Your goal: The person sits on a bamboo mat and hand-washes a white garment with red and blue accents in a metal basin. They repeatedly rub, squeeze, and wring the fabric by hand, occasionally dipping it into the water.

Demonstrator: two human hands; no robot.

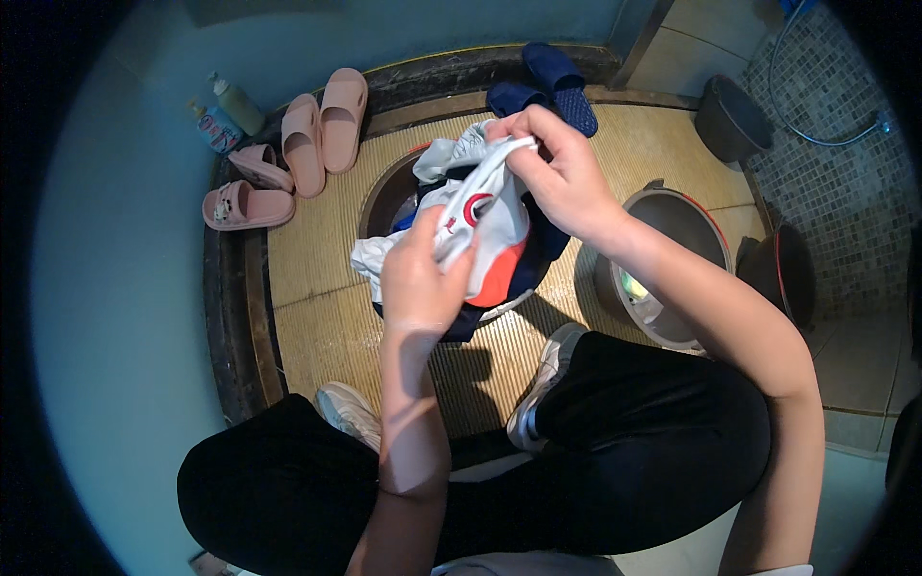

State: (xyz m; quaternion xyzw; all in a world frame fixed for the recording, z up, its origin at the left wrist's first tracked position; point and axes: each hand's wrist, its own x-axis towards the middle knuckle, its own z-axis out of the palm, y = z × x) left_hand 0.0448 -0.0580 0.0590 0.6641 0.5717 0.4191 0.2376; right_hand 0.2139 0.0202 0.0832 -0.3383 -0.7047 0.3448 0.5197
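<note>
Between my two hands a white garment (499,226) with a red ring print and an orange-red patch is stretched, above a round basin (382,195) of clothes. My left hand (423,278) is closed on its near left edge. Higher and to the right, my right hand (555,168) pinches the garment's far edge, fingers bent round it. Dark blue cloth (545,235) lies beneath and hangs over the basin's rim. Another white piece (370,259) spills over the left side. Most of the basin's inside is hidden by the cloth and my hands.
A grey bucket (706,221) with something yellow-green inside stands right of the basin. Dark buckets (735,120) stand farther right by the tiled wall. Pink slippers (305,144) and two bottles (235,104) line the left wall; blue slippers (557,82) lie at the back. My shoes (549,379) flank the near side.
</note>
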